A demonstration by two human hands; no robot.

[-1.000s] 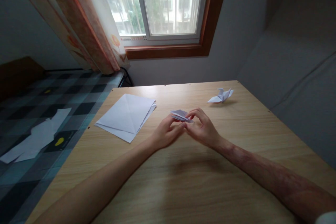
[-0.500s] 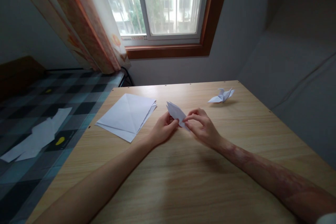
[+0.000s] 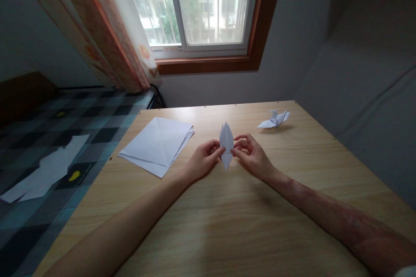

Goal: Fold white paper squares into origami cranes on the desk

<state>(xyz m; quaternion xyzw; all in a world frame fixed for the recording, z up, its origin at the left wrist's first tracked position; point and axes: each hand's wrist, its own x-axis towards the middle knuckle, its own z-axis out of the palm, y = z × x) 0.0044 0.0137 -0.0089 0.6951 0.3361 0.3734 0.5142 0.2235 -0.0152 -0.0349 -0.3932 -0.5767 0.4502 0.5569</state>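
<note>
Folded paper (image 3: 226, 142) sits midway between our left hand (image 3: 206, 157) and right hand (image 3: 254, 157), long axis running up the view, our grip pinched on both side edges.

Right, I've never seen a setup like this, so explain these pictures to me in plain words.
There's no machine here. One camera, worn on a person's head, looks forward and down at their two bare hands. The left grip and right grip are simply those hands, together holding a folded white paper, pointed at both ends, by its sides. On the wooden table lie white paper sheets to the left and a folded paper bird at far right.
</note>
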